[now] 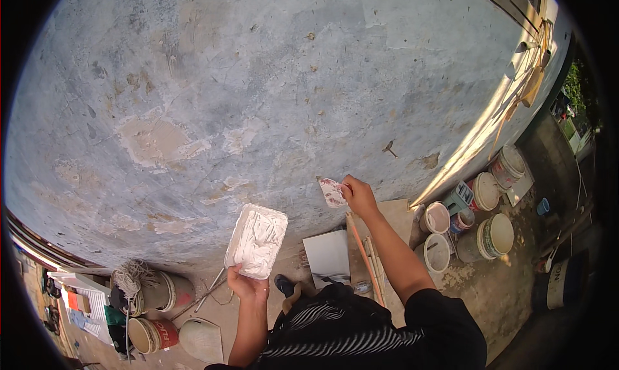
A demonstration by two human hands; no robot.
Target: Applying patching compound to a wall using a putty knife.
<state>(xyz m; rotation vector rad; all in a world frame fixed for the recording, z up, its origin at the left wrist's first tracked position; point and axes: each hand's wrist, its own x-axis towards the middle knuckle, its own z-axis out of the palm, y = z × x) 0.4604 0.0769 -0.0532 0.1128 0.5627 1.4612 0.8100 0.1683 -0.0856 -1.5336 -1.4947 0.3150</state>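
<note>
My left hand (248,282) grips the near end of a rectangular tray (282,223), thumb over its rim. White paste (256,238), smeared and ridged, coats the inside of it. In my right hand (358,196) is a flat, paste-smeared putty scraper (332,193), fingers closed on its right side. The blade is close to the grey-blue wall (271,86); whether it touches cannot be told. Pale filler patches (158,141) show on the wall to the left, rough and uneven.
Several paint buckets (495,233) stand on the right by the wall. More buckets (153,334), a mop head (134,277) and a dustpan (201,340) are at lower left. Long poles (366,257) and a white board (327,255) lie near my feet. A nail-like hook (389,148) sticks out of the wall.
</note>
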